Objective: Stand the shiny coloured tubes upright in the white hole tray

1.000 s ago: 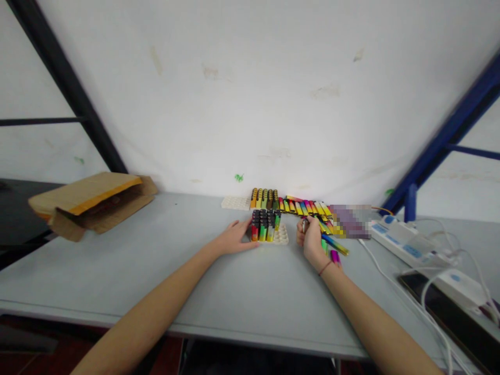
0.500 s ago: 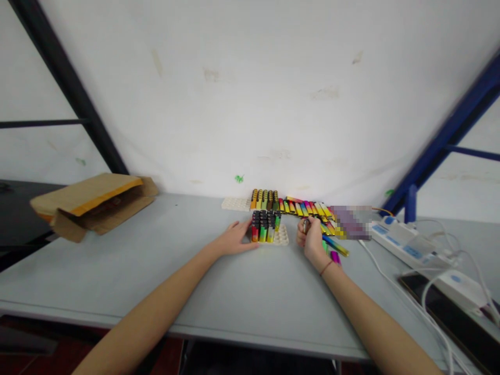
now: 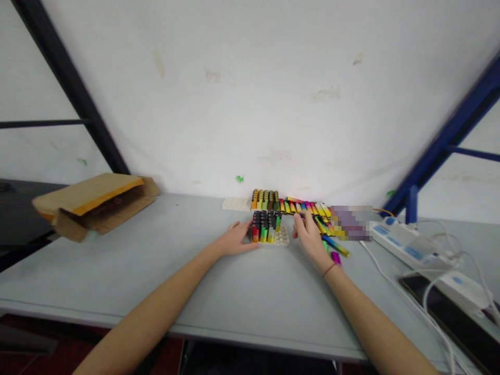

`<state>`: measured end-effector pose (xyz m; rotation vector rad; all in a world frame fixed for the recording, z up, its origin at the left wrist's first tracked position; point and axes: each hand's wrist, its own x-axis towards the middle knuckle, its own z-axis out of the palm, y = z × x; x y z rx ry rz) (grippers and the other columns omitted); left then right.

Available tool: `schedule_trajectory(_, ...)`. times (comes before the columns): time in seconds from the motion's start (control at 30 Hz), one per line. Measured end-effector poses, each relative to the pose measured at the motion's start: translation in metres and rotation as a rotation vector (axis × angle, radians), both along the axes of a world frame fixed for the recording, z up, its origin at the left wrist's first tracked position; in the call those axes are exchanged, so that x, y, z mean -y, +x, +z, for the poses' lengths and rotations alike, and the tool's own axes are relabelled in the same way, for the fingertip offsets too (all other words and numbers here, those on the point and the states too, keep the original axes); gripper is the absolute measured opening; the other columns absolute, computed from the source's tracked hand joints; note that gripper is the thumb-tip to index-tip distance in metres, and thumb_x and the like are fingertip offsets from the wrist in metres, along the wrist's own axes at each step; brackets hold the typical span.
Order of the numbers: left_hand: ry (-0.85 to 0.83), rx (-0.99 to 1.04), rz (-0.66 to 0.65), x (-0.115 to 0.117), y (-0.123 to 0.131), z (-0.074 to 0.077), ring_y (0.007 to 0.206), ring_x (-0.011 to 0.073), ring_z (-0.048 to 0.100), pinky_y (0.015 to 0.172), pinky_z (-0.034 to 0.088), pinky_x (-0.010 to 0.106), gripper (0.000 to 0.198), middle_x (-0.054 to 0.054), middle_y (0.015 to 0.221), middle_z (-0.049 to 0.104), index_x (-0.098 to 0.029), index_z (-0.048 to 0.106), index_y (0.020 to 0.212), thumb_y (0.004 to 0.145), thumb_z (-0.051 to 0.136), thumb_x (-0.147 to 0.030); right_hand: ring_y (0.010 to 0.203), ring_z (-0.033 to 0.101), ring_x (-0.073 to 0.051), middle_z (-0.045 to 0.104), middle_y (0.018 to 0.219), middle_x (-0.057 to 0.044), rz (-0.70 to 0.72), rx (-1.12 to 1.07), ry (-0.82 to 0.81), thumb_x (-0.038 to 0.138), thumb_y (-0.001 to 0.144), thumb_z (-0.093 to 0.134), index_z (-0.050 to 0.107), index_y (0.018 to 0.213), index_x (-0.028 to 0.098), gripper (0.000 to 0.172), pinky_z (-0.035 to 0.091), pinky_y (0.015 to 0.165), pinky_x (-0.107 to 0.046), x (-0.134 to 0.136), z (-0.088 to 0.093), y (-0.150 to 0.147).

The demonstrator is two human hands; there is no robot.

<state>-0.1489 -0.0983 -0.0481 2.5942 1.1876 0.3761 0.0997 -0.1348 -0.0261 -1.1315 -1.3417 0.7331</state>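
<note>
Upright lighters (image 3: 263,229) with black tops stand in several rows in a pale honeycomb tray (image 3: 282,238), whose right-hand holes show bare. Around the tray's left end, my left hand (image 3: 233,240) holds it, thumb along the front edge and fingers at the side. My right hand (image 3: 308,235) is closed just right of the tray, apart from it, with the dark end of a lighter (image 3: 302,214) showing above the fingers; the rest of that lighter is hidden. Beside and behind this hand lie loose, shiny coloured lighters (image 3: 335,245).
Behind stands a block of gold-topped tubes (image 3: 265,199), next to a pale holed tray (image 3: 236,203). An opened cardboard box (image 3: 97,200) lies at left. At right are a white power strip (image 3: 422,255), loose cables and a dark phone (image 3: 441,312). A wall closes the back.
My right hand has moved slightly left and back, toward the tray, and turned, so its knuckles now cover more of the lighter. My left hand and the tray have stayed put.
</note>
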Motion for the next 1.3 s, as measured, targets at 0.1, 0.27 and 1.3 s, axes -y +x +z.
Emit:
schedule_trajectory(0.1, 0.0, -0.017, 0.0, 0.001, 0.0, 0.001, 0.135, 0.0316, 0.036, 0.112, 0.018, 0.054, 0.076, 0.017, 0.149, 0.034, -0.015, 0.025, 0.144, 0.085, 0.049, -0.058, 0.078, 0.057, -0.018, 0.063, 0.089, -0.006, -0.029, 0.243, 0.16, 0.045, 0.085, 0.054, 0.06, 0.099, 0.019, 0.03, 0.045, 0.068, -0.029, 0.002, 0.005, 0.001)
schedule_trajectory(0.27, 0.004, -0.019, -0.008, 0.002, 0.001, 0.002, 0.134, 0.0313, 0.038, 0.112, 0.019, 0.053, 0.072, 0.017, 0.147, 0.038, -0.017, 0.029, 0.142, 0.086, 0.05, -0.056, 0.075, 0.06, -0.018, 0.067, 0.096, -0.009, 0.04, 0.283, 0.124, 0.039, 0.086, 0.054, 0.063, 0.106, 0.017, 0.031, 0.049, 0.069, -0.031, -0.001, 0.002, 0.001)
schedule_trajectory(1.3, 0.005, -0.016, 0.0, -0.001, -0.001, -0.002, 0.134, 0.0311, 0.037, 0.113, 0.018, 0.051, 0.074, 0.015, 0.145, 0.041, -0.017, 0.028, 0.143, 0.085, 0.05, -0.059, 0.064, 0.062, -0.019, 0.07, 0.074, -0.01, -0.139, 1.346, -0.468, 0.016, 0.072, 0.058, 0.07, 0.073, 0.017, 0.011, 0.034, 0.054, -0.026, -0.009, 0.012, 0.112)
